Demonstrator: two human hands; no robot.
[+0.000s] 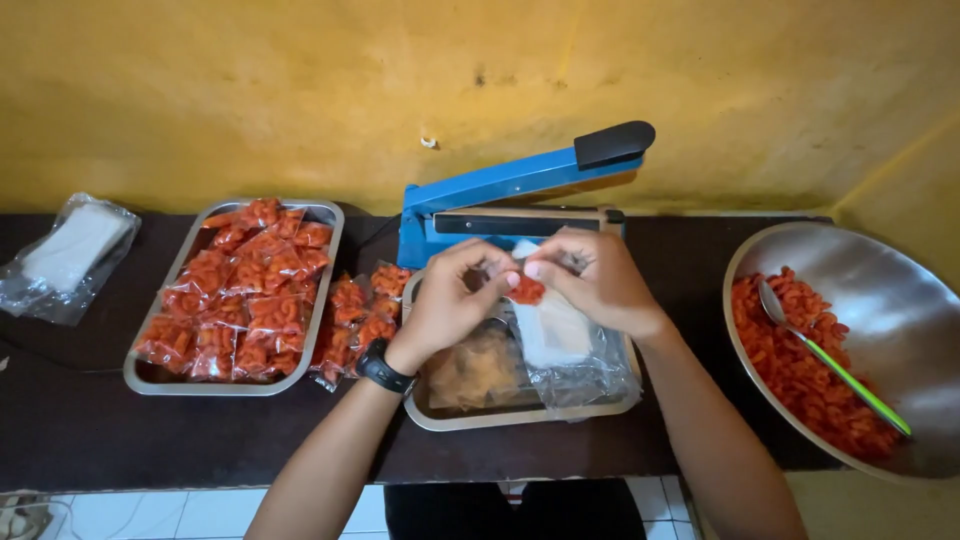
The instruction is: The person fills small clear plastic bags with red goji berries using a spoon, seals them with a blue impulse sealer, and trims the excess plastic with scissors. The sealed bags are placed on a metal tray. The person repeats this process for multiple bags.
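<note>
Both hands, left hand (447,300) and right hand (597,280), pinch one small snack pouch (527,290) over the middle tray (520,415), before the blue sealer (520,180). Left-end tray (150,380) heaped with filled packets (240,290); bowl (880,290) at the table's right edge holds plenty unpacked.

small clear orange-filled packets (245,290) on left tray (140,375)

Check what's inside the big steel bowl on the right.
The steel bowl holds loose orange-red snack pieces piled on its left side, with a green-handled spoon lying on them. Whatever lies under the pile is covered; the bowl's right edge runs out of frame.
</note>
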